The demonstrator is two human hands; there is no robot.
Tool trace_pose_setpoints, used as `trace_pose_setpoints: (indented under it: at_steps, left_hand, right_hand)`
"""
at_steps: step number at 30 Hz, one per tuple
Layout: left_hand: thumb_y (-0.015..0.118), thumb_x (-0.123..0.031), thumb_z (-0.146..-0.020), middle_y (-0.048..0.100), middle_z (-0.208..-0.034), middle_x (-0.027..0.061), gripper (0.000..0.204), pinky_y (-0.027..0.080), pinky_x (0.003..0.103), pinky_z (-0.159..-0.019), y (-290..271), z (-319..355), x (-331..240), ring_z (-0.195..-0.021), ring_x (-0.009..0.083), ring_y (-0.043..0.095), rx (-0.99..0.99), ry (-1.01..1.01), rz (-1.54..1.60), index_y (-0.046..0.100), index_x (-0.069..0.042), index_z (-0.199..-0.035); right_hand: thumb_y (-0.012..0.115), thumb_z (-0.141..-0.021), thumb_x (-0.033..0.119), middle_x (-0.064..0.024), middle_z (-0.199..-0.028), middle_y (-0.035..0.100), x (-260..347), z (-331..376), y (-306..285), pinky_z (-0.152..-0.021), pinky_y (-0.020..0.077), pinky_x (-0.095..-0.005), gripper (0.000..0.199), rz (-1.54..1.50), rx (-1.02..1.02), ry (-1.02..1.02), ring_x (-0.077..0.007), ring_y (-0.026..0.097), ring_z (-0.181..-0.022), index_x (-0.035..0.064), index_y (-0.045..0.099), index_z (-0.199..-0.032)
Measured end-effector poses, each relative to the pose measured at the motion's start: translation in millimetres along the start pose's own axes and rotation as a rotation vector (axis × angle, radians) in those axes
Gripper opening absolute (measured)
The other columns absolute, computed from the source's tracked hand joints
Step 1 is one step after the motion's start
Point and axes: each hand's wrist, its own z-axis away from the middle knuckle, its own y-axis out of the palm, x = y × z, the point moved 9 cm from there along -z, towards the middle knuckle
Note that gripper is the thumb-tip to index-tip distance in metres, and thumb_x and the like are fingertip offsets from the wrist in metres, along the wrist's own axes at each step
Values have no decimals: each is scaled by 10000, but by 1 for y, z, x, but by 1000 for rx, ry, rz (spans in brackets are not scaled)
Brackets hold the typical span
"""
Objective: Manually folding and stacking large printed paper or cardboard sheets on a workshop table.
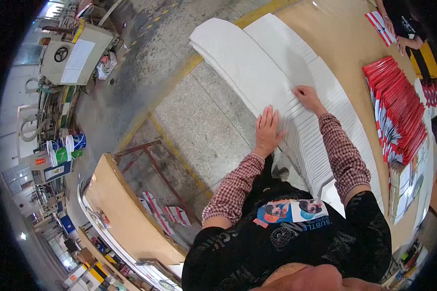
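Fanned white paper sheets (257, 63) lie in overlapping rows along the table in front of me. My left hand (268, 132) rests palm down at the left border of these sheets, fingers stretched out and open. Just to its right and a little farther off, my right hand (308, 98) is closed, its curled fingertips pinching at the edge of the upper layer of sheets. Beneath that edge spreads a second layer of staggered white sheets (325, 116), running back toward my body. How many sheets the right fingers grip is hidden.
Red-and-white printed leaflets (395, 106) lie fanned on the brown tabletop (340, 29) to the right. Another person's hands (402, 44) hold a red-and-white piece at the far right. A second brown-topped table (126, 208) and a rusty metal frame (165, 174) stand at the left.
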Motion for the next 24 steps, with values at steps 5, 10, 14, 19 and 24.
trace_pose_setpoints:
  at_steps: [5, 10, 14, 19, 24]
  left_hand:
    - [602, -345, -761, 175, -1429, 164, 710, 173, 449, -1035, -3, -5, -11, -1318, 311, 167, -12, 60, -67, 298, -69, -1341]
    - [569, -370, -791, 170, -1426, 178, 692, 167, 453, -1033, -2, -6, -7, -1317, 323, 161, 64, 34, -72, 291, -64, -1346]
    - [613, -322, -746, 160, -1430, 167, 736, 170, 446, -1039, 0, -3, -6, -1320, 310, 157, 45, 23, -84, 275, -71, -1350]
    - [602, -325, -757, 158, -1429, 171, 733, 169, 447, -1039, 1, -1, -4, -1319, 313, 157, 49, 23, -107, 260, -80, -1357]
    - [588, -322, -771, 159, -1427, 175, 694, 173, 451, -1037, -2, -2, -8, -1318, 317, 157, 47, 32, -120, 279, -105, -1354]
  right_hand:
    - [620, -795, 205, -79, -562, 449, -8, 3, -11, -533, 383, -283, 244, -142, -62, 33, -170, 427, -533, -21, 552, -734]
    - [659, -758, 132, -61, -683, 528, -13, 36, -43, -571, 421, -263, 175, -170, -264, -29, -161, 488, -586, -1, 596, -852]
    - [658, -758, 121, -57, -764, 563, -5, 61, -41, -590, 434, -259, 232, -84, -223, -137, -167, 538, -635, 23, 611, -963]
    - [647, -777, 148, -6, -650, 491, 2, 70, -52, -547, 383, -258, 198, -243, -215, -17, -119, 447, -572, 12, 603, -915]
    - [579, -839, 271, 42, -558, 379, -43, 73, -35, -499, 309, -272, 290, -180, 69, 189, -73, 343, -550, -5, 563, -753]
